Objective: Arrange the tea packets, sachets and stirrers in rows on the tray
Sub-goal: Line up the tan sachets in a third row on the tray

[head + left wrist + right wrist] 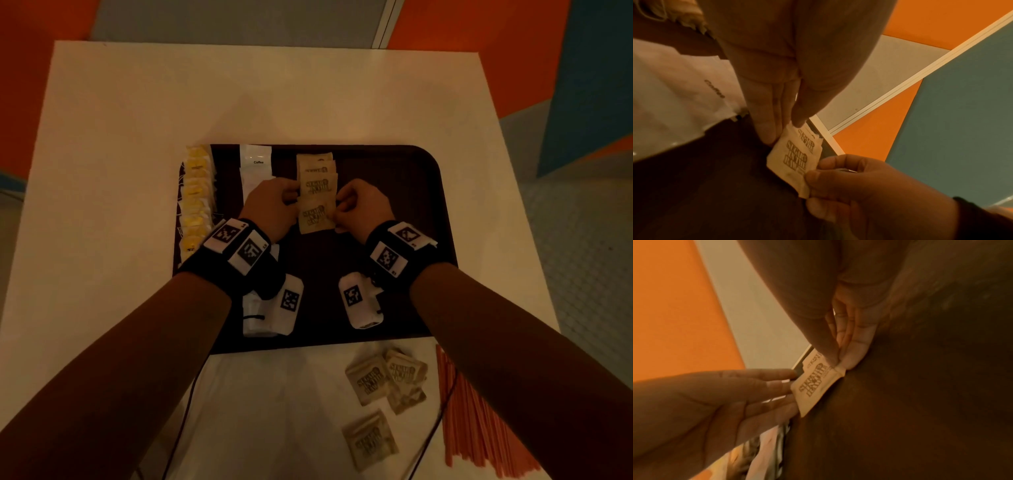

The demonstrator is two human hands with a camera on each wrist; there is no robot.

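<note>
A white table (137,120) is lit dimly and warmly, and its top is brightest toward the far edge. Beyond that far edge the wall is made up of an orange panel (41,20) and a grey panel (239,20), which is bounded by a pale vertical strip (387,24) with more orange after it. Past the table's right edge a blue panel (589,85) is seen above a grey floor (582,246) patterned with small tiles.

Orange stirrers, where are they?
In the head view, the orange stirrers lie on the white table, off the tray, right of the loose brown sachets.
</note>
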